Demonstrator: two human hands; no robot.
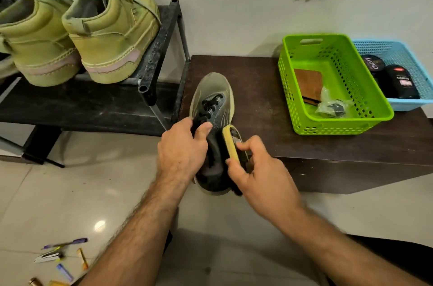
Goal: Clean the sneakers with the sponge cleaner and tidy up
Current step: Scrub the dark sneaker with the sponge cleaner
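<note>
Sneaker (212,107), grey with black laces, overhung the table (257,88) edge at frame centre; left hand (185,145) gripped it, right hand (255,168) pinched the sponge cleaner (234,142) against its side.

Glossy perforated plastic is being shown by the green basket (337,119), matt dark wood by the tabletop (257,88), polished tile by the floor (93,192).

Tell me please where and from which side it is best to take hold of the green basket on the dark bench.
Probably grip the green basket at the handle slot in its far short wall, coming from above. The basket stands upright and open, and the slot is uncovered. The blue basket sits close against its right side, so that long wall is harder to reach.
</note>
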